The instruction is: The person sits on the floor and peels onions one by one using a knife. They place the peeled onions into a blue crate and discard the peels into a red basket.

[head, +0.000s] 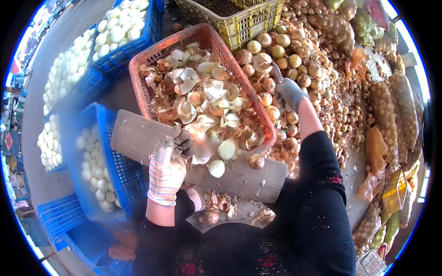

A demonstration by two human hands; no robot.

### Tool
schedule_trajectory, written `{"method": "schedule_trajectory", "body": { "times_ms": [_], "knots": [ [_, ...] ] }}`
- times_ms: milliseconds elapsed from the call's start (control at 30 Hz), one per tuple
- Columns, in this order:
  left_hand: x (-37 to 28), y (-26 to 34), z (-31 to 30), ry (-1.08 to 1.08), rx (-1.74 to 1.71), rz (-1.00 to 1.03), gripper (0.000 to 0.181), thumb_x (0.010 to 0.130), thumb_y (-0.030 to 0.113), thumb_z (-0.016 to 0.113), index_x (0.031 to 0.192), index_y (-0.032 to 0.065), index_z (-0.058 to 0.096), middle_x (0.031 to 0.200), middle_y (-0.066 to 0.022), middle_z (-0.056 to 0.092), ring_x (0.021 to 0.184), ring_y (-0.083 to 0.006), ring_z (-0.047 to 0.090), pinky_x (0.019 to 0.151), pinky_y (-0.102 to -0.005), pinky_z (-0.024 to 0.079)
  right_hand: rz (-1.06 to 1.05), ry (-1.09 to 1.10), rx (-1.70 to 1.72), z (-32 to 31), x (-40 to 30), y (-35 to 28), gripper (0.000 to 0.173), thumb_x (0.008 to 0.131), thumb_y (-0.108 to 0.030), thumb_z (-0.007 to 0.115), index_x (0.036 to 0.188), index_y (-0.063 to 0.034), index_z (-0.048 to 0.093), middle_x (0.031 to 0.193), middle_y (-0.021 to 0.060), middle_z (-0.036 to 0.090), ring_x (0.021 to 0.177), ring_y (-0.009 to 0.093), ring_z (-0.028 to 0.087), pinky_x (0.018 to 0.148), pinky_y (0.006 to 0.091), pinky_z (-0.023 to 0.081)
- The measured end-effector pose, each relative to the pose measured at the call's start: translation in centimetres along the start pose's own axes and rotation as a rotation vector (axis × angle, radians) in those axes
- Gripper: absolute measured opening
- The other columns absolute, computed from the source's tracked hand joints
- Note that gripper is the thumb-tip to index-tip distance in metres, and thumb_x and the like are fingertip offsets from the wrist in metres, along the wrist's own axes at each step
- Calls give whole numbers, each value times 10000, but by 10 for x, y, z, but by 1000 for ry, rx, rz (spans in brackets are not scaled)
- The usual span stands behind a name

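My right hand, in a grey glove, grips a knife with a curved metal blade. The blade's tip touches or overlaps a partly loose-skinned onion on the onion pile. My left hand wears a striped knit glove with dark fingers, bunched over the wooden board; whether they hold anything is hidden. Two pale peeled onions are to the right of that hand, at the board's far edge. A brown unpeeled onion rests farther right.
Beyond the board stands a red plastic crate with onion skins. Blue crates with peeled onions stand at left. A yellowish crate is at the back. Filled mesh sacks line the right. Skins litter the floor below.
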State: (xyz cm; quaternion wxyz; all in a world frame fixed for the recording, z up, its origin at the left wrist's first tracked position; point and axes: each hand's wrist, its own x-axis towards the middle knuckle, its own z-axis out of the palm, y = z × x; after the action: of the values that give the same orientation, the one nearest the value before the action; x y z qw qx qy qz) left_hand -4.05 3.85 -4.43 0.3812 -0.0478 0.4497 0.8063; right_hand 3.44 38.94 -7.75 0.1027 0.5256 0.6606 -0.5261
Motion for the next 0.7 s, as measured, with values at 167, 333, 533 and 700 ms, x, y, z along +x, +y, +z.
{"method": "schedule_trajectory", "body": {
  "times_ms": [167, 333, 533, 700],
  "knots": [
    [-2, -12, -11, -147, 438, 343, 544, 772, 208, 648, 1207, -10, 405, 1152, -151, 500, 1032, -249, 498, 879, -343, 412, -220, -96, -39, -9, -139, -11, 82, 806, -101, 462, 847, -39, 427, 570, 1, 444, 340, 62, 387, 273, 209, 301],
    [-19, -13, 4, -203, 1426, 1065, 1016, 551, 271, 816, 1336, 22, 219, 1323, -254, 266, 1207, -407, 311, 988, -417, 308, -319, -410, -141, 56, -219, 12, 154, 811, -141, 511, 887, -10, 483, 613, 26, 484, 429, 101, 474, 339, 245, 378],
    [-25, -20, -33, 7, 237, 309, 468, 695, 102, 698, 1089, 36, 455, 1004, -77, 535, 905, -183, 549, 768, -297, 475, -386, -405, 229, 94, -240, 33, 174, 825, -52, 501, 996, -31, 482, 670, 55, 542, 535, 105, 542, 435, 248, 471],
    [-38, -23, -46, 207, 144, 218, 411, 785, 227, 650, 1109, 71, 449, 1037, -62, 528, 928, -185, 539, 791, -323, 476, -359, -519, -107, 139, -166, 66, 193, 845, -153, 503, 981, -16, 515, 717, 70, 581, 589, 143, 571, 500, 264, 469]
  ]
}}
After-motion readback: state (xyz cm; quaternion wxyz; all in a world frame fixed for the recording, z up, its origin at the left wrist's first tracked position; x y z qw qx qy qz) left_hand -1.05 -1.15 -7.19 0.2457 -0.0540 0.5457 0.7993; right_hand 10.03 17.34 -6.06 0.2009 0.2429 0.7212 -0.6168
